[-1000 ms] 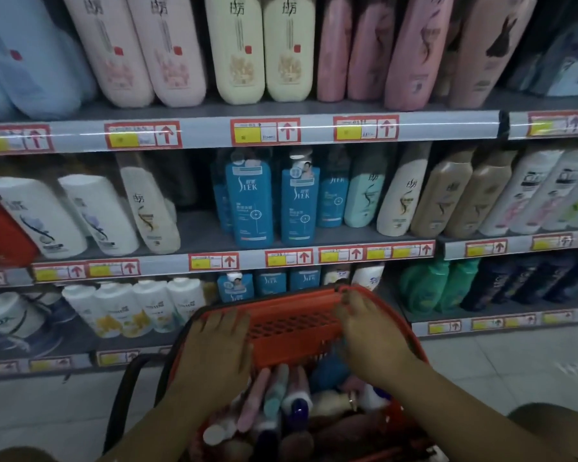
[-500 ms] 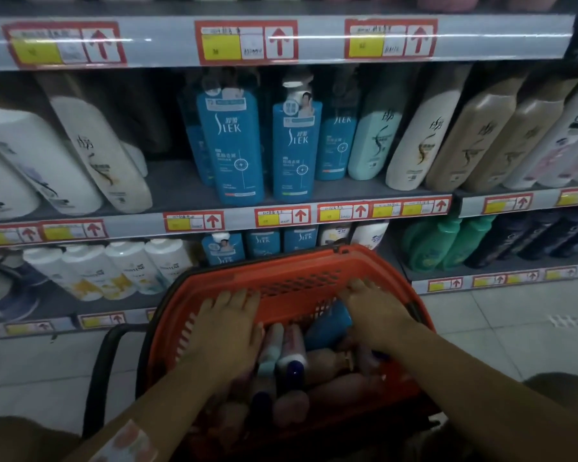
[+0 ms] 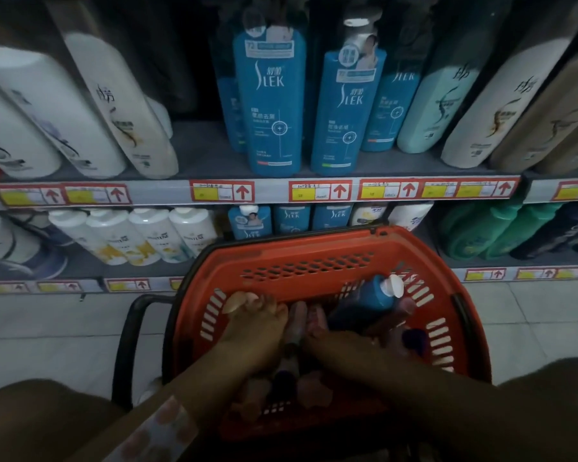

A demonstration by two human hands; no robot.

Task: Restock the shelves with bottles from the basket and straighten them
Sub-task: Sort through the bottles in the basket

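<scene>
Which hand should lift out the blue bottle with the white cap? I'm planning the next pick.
Probably the right hand. It lies low in the orange basket just below the blue bottle, which sits toward the basket's right. The left hand rests over the pile at the left wall, farther from the bottle.

The middle shelf [image 3: 201, 151] has a bare gap between the leaning white bottles [image 3: 121, 108] at left and the blue bottles [image 3: 271, 105] at centre; right of those, bottles stand packed. Below, the orange basket [image 3: 314, 258] blocks the lower shelf's centre.
</scene>
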